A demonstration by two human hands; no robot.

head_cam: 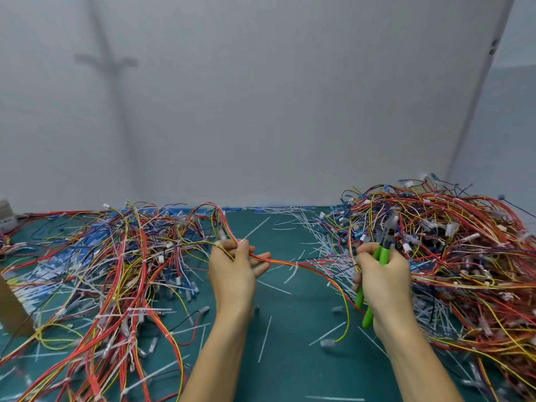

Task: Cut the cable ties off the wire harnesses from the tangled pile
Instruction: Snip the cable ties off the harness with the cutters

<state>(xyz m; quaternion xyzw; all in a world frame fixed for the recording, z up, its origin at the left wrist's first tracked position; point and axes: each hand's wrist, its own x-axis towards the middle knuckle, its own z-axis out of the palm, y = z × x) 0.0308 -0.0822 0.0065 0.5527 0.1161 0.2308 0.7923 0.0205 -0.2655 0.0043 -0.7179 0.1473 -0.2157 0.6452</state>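
Note:
My left hand (233, 271) pinches a red and yellow wire harness (285, 262) that stretches rightward above the green mat. A white cable tie (293, 272) hangs on that harness between my hands. My right hand (383, 278) grips green-handled cutters (384, 250), whose grey jaws point up and away toward the tangled pile (452, 250) on the right. The harness loops up and back behind my left hand (220, 216). Whether my right fingers also hold the harness is hidden.
A second spread of harnesses (116, 271) covers the left of the green mat (290, 358). Cut white ties (265, 338) litter the middle and back. A cardboard edge (11, 309) stands at far left. A grey wall rises behind the table.

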